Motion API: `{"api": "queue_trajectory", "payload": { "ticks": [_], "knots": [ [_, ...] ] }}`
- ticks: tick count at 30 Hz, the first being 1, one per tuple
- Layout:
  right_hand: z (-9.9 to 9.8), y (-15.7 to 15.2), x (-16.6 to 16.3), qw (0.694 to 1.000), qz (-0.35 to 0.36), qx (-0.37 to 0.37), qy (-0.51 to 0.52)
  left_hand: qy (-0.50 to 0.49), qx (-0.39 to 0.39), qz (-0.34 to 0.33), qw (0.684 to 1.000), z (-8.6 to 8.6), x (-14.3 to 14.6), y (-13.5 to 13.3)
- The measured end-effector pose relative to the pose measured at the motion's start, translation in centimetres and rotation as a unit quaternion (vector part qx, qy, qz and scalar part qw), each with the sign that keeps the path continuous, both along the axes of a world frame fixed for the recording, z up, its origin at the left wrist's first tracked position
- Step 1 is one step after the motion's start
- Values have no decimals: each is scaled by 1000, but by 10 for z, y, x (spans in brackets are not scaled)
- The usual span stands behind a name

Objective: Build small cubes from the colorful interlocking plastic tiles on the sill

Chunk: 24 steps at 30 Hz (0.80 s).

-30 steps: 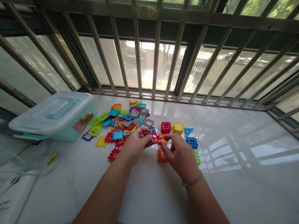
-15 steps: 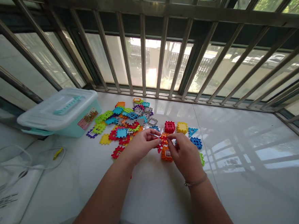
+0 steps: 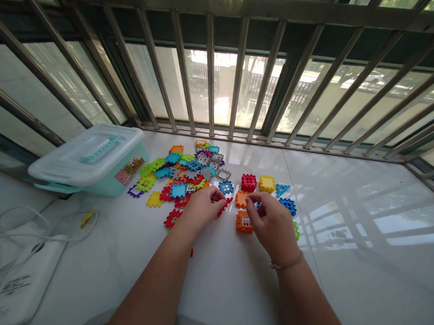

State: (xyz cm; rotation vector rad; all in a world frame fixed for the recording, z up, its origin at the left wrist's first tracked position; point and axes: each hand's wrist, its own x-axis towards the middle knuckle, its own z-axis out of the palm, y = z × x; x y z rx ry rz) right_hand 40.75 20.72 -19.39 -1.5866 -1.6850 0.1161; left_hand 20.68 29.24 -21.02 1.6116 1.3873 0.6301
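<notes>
The left hand (image 3: 202,208) is half curled, its fingertips just beside a slim red notched plastic tile (image 3: 225,207) that stands tilted on edge; whether it grips the tile, I cannot tell. The right hand (image 3: 272,223) is also half closed, its fingertips drawn together right by a flat orange tile (image 3: 241,199), with no clear grip showing. Just below that tile sits an orange hollow cube (image 3: 244,222) with a white window panel, built from the same crenellated plastic. Beyond stand a red lattice cube (image 3: 249,182) and a yellow cube (image 3: 266,184), near a teal triangle (image 3: 282,189) and a blue grid tile (image 3: 287,205). A heap of multicoloured tiles (image 3: 181,177) lies to the left, beside a lidded mint plastic storage box (image 3: 90,161), on polished white stone (image 3: 343,270).
</notes>
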Motion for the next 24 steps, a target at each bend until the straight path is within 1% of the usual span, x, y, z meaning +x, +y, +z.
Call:
{"api": "queue_trajectory", "payload": {
  "ticks": [3,6,9,11,13,18,21,24],
  "knots": [
    [-2,0,0,1000,25,-9,-1,26,30,-14,999,-2,3,-2],
    [-3,0,0,999,47,-12,-7,38,58,-14,997,-4,5,-1],
    [-2,-1,0,999,50,-13,-11,57,82,-7,995,-4,3,1],
    [-2,-1,0,999,49,-13,-9,71,105,-14,992,-3,2,1],
    [-2,-1,0,999,49,-15,-7,73,134,-38,988,-2,1,1],
    [-2,-1,-1,998,52,-17,-8,56,199,-133,969,-5,5,-2],
    [-2,0,-1,998,56,-19,-8,64,229,-145,960,-11,8,-3],
    [-2,0,-1,998,56,-15,-8,123,232,-152,953,-16,9,-3]
  ]
}}
